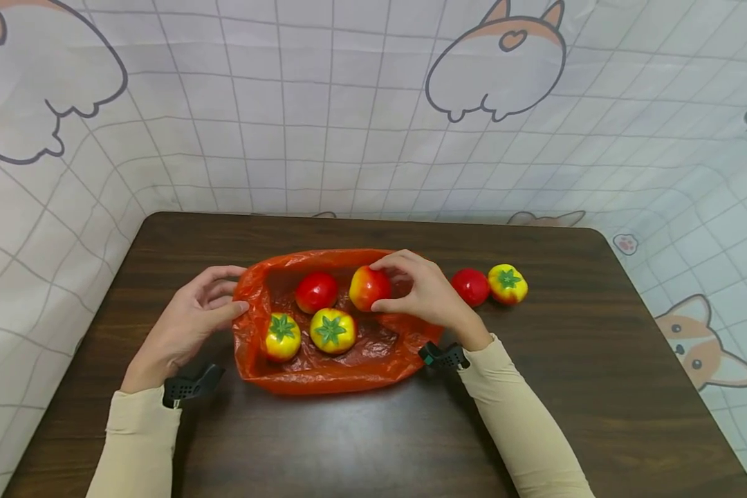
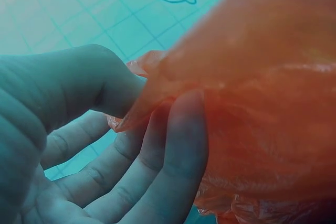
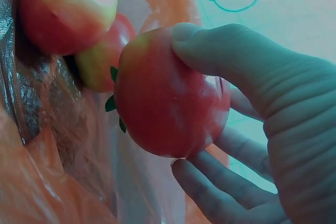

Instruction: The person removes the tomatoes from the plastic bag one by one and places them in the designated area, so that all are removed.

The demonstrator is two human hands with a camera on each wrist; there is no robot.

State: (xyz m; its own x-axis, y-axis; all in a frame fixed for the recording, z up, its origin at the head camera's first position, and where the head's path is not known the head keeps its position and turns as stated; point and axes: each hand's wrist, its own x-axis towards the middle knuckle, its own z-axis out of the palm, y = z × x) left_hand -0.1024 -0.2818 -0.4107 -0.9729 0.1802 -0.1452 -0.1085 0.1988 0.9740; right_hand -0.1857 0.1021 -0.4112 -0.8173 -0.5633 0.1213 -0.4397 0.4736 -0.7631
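Note:
An orange-red plastic bag (image 1: 330, 382) lies on the table with its mouth spread wide. My left hand (image 1: 196, 315) pinches the bag's left rim between thumb and fingers; the left wrist view shows the thin plastic (image 2: 262, 129) caught there. With thumb and fingertips my right hand (image 1: 426, 294) grips a red-and-yellow tomato (image 1: 367, 289) over the bag's right half. Its green leaves (image 3: 110, 103) point away from the palm in the right wrist view. Inside the bag sit a red tomato (image 1: 316, 292) and two yellow ones with green star tops, one left (image 1: 283, 337) and one central (image 1: 333, 330).
To the right of the bag, a red tomato (image 1: 470, 287) and a yellow one (image 1: 508, 284) sit side by side on the dark wooden table (image 1: 573, 387). A white gridded cloth (image 1: 348, 124) with dog drawings hangs behind and around the table.

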